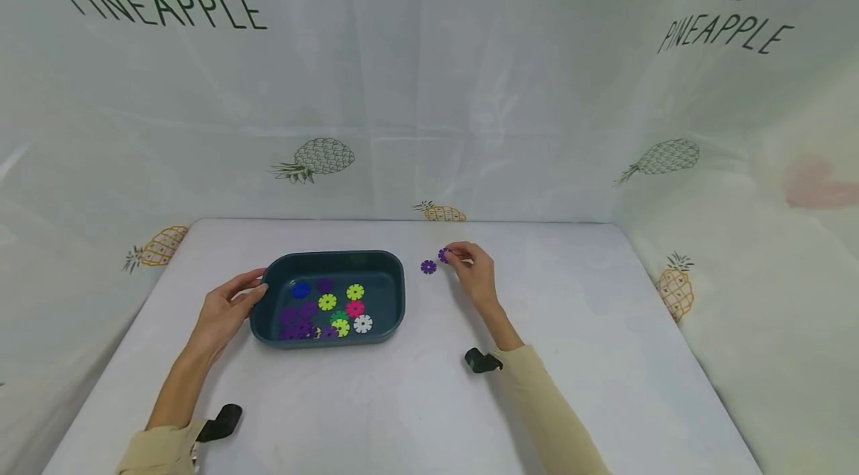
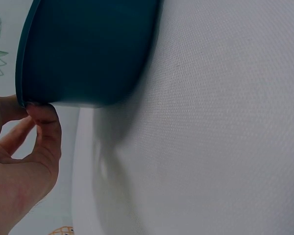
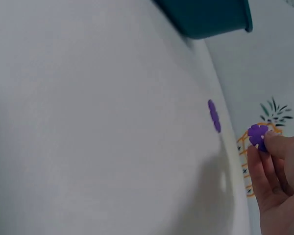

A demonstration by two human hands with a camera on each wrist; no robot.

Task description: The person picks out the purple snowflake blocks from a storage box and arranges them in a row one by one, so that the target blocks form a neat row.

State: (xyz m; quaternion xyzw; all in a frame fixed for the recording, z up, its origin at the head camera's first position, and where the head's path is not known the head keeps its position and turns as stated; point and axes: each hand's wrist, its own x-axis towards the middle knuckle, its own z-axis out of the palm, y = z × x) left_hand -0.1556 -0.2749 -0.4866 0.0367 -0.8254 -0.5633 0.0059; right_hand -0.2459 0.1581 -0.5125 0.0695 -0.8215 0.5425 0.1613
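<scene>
A dark teal tray (image 1: 394, 288) stands on the white table, left of centre. My left hand (image 1: 224, 309) pinches its left rim between thumb and fingers; the left wrist view shows this grip (image 2: 34, 147) from below the rim. Flower-shaped plastic discs lie inside the tray: several purple ones (image 1: 307, 309), a blue one (image 1: 301, 289), yellow ones (image 1: 355, 291), a pink one (image 1: 355, 309), a green one and a white one (image 1: 363, 323). Right of the tray, my right hand (image 1: 475, 271) pinches a purple flower disc (image 3: 257, 136) above the table. Another purple disc (image 1: 428, 267) lies on the table just beside it.
The white tabletop (image 1: 570, 296) spreads to the right and in front of the tray. A pale curtain (image 1: 429, 87) with printed pineapples hangs behind and at both sides. Black wrist cameras (image 1: 483, 361) sit at both sleeves.
</scene>
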